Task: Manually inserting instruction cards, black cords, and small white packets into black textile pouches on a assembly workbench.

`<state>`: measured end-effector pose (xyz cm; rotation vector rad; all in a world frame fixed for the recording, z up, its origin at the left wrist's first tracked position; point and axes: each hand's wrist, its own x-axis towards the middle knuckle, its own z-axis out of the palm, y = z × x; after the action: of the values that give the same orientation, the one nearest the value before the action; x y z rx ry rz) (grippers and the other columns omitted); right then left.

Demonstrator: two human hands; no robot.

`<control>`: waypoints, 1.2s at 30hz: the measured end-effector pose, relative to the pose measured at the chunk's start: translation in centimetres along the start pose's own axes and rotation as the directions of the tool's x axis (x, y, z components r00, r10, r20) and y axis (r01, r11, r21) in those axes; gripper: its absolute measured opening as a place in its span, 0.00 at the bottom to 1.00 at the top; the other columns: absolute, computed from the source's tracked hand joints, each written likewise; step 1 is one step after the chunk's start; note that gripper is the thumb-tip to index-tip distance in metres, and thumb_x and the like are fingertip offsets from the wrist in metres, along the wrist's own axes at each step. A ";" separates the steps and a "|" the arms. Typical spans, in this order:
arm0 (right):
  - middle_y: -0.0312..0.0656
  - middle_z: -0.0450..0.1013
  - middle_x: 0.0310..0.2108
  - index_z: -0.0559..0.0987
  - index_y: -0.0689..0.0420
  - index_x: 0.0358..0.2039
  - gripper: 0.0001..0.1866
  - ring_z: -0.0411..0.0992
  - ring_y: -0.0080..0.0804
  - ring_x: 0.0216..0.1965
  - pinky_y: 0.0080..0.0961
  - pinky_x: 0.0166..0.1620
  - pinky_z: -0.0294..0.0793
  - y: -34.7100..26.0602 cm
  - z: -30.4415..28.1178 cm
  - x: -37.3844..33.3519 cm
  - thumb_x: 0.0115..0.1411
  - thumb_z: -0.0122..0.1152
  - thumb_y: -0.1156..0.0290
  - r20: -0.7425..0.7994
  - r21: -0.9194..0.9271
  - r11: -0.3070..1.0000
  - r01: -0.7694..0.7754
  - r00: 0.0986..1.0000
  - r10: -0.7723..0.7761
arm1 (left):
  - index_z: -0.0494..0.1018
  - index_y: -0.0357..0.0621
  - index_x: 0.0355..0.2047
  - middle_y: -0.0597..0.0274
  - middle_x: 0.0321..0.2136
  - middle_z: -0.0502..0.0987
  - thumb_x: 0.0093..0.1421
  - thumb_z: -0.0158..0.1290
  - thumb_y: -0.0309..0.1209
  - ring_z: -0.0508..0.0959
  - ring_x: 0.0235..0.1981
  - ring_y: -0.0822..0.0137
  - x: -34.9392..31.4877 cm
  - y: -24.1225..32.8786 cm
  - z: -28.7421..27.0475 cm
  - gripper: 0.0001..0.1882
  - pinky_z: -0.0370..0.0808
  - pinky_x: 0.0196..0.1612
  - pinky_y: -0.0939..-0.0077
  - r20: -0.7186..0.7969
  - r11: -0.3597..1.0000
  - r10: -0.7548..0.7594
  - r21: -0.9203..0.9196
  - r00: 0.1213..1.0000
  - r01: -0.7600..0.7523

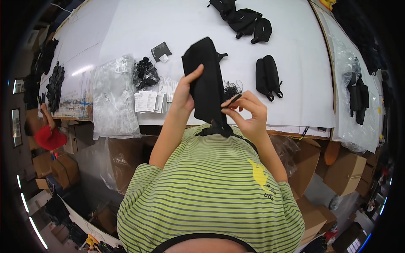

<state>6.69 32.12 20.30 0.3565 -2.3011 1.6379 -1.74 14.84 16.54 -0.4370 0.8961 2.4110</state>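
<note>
My left hand (184,92) grips a long black fabric pouch (205,82) by its left side, thumb lying across the front. The pouch is held upright above the table's near edge, with a short strap sticking out at its upper right. At its lower right side, my right hand (251,114) is closed in a pinch on a thin dark strip (233,100); whether the strip is joined to the pouch I cannot tell. Just beyond the right fingers lies a bunch of black cords (231,90). Black straps (217,127) hang at the pouch's lower end, against my shirt.
On the white table (295,105), finished-looking black pouches (266,76) lie at right and far right. Left of my hands are printed white cards (148,102), a black tangled bundle (145,72) and clear plastic bags (114,95). Cardboard boxes (344,173) stand below. A person in red (49,137) is far left.
</note>
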 end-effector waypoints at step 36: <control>0.30 0.70 0.26 0.77 0.61 0.34 0.13 0.63 0.12 0.20 0.11 0.23 0.60 4.4 -6.4 -1.5 0.45 0.66 0.78 0.498 0.086 0.797 -0.599 0.718 0.486 | 0.74 0.38 0.34 0.64 0.26 0.64 0.50 0.57 0.28 0.66 0.29 0.71 -3.2 0.1 -4.0 0.10 0.64 0.35 0.82 0.480 0.274 0.045 0.838 0.876 -0.473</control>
<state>7.09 39.64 17.82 0.1028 -2.7364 2.3569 1.23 10.93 15.09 0.6858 2.0899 1.5959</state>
